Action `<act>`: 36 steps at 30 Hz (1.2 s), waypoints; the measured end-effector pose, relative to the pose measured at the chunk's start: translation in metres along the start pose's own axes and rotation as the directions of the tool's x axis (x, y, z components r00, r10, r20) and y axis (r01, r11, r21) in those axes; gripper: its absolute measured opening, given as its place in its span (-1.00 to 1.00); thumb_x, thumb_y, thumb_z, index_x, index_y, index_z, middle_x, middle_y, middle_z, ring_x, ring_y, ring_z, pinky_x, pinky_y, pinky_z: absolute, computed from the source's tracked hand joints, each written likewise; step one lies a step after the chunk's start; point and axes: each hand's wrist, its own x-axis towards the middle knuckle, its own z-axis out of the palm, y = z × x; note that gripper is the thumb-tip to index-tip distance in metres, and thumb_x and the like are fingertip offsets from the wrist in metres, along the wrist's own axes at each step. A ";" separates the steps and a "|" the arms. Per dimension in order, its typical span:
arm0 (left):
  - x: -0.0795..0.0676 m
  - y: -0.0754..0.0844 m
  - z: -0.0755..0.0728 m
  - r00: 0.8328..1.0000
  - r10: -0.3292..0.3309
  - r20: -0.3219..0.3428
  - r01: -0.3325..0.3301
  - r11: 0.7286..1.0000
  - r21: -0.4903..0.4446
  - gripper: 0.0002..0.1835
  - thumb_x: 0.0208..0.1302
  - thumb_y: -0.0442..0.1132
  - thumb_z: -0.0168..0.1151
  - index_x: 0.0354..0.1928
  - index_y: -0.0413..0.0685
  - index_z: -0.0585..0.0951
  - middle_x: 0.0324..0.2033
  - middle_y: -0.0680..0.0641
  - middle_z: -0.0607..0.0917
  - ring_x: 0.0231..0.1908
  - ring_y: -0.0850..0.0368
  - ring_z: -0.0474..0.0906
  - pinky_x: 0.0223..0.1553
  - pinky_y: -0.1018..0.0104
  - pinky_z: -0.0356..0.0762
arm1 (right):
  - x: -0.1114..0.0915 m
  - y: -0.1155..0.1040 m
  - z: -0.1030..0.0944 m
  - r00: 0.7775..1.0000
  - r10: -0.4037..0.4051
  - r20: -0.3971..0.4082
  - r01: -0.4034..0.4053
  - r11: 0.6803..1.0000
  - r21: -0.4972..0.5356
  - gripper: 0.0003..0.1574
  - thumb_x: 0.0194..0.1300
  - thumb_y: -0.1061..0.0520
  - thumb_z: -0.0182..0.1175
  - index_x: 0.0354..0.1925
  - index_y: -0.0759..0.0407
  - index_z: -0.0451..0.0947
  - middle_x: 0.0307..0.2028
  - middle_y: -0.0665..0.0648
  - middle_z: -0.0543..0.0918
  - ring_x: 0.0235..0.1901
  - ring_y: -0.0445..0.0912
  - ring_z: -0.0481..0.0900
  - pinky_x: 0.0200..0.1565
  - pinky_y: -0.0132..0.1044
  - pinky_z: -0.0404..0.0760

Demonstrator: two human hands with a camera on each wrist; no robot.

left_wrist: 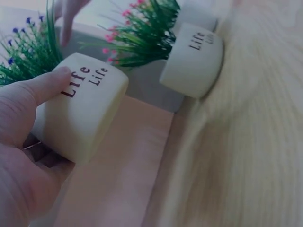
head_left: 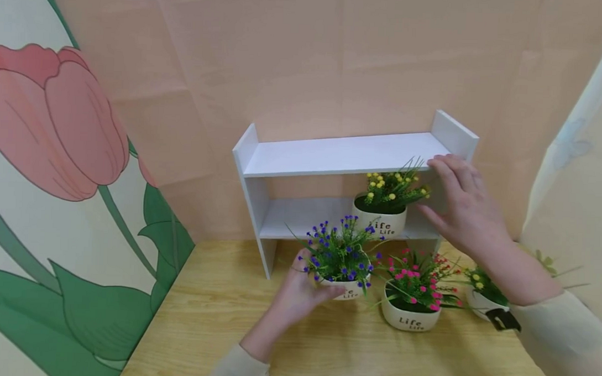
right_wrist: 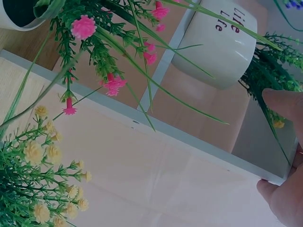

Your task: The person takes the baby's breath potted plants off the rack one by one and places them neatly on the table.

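My left hand [head_left: 297,293] holds a cream oval pot [left_wrist: 90,109] of blue-purple artificial flowers [head_left: 341,250]. Its thumb lies on the pot's lettered front, and the pot is raised off the table. My right hand [head_left: 467,207] is at the right front corner of a white two-tier shelf [head_left: 332,156], fingertips at the upper board's edge and thumb lower, beside the yellow flowers [head_left: 393,188]. Those flowers grow from a "Life" pot [head_left: 379,219] standing on the lower board, close to its right end. In the right wrist view, thumb [right_wrist: 284,104] and fingers are spread apart at the shelf corner.
On the wooden table [head_left: 217,318], a pot of pink flowers [head_left: 411,319] stands in front of the shelf's right side. Another pot with yellow flowers [head_left: 481,302] is farther right, partly behind my right forearm. A tulip-printed panel [head_left: 59,118] borders the left.
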 end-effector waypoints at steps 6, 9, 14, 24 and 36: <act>-0.003 -0.013 0.006 0.999 0.043 0.025 -0.044 0.998 0.051 0.04 0.13 -0.14 0.77 0.62 0.30 0.40 0.48 0.01 0.51 0.50 -0.02 0.44 0.50 -0.07 0.42 | 0.001 0.001 0.002 1.000 -0.004 -0.012 0.004 1.000 -0.001 0.31 0.05 0.25 0.73 0.62 0.25 0.24 0.52 0.44 0.30 0.48 0.45 0.25 0.44 0.48 0.37; -0.004 -0.021 0.009 0.997 0.060 0.042 -0.062 0.997 0.048 0.05 0.13 -0.14 0.76 0.63 0.30 0.38 0.49 0.01 0.51 0.50 -0.02 0.44 0.50 -0.06 0.42 | 0.001 0.001 0.002 1.000 -0.004 -0.013 0.004 1.000 -0.004 0.31 0.05 0.25 0.73 0.62 0.25 0.24 0.52 0.43 0.30 0.48 0.45 0.26 0.41 0.50 0.39; -0.005 -0.032 0.013 0.996 0.057 0.070 -0.059 0.998 0.023 0.07 0.15 -0.11 0.75 0.66 0.37 0.35 0.51 0.07 0.50 0.51 0.01 0.41 0.53 -0.15 0.37 | 0.000 0.001 0.003 1.000 0.002 -0.006 -0.002 1.000 -0.004 0.31 0.06 0.26 0.73 0.62 0.25 0.23 0.52 0.43 0.29 0.48 0.45 0.26 0.40 0.51 0.40; -0.006 -0.044 0.019 0.995 -0.001 0.099 0.003 1.000 -0.014 0.00 0.15 -0.12 0.75 0.60 0.39 0.42 0.46 0.06 0.53 0.47 0.02 0.47 0.51 -0.11 0.41 | 0.001 0.002 0.003 1.000 -0.009 -0.003 0.009 1.000 0.003 0.32 0.06 0.27 0.73 0.63 0.26 0.22 0.51 0.44 0.29 0.47 0.46 0.25 0.49 0.43 0.32; -0.004 -0.052 0.033 0.992 0.004 0.123 0.006 0.997 -0.083 -0.08 0.16 -0.16 0.75 0.54 0.26 0.47 0.38 0.05 0.61 0.39 0.04 0.56 0.46 -0.03 0.49 | 0.001 0.002 0.003 1.000 0.005 0.003 -0.005 1.000 0.006 0.33 0.07 0.26 0.72 0.64 0.24 0.21 0.52 0.44 0.28 0.48 0.46 0.24 0.49 0.43 0.32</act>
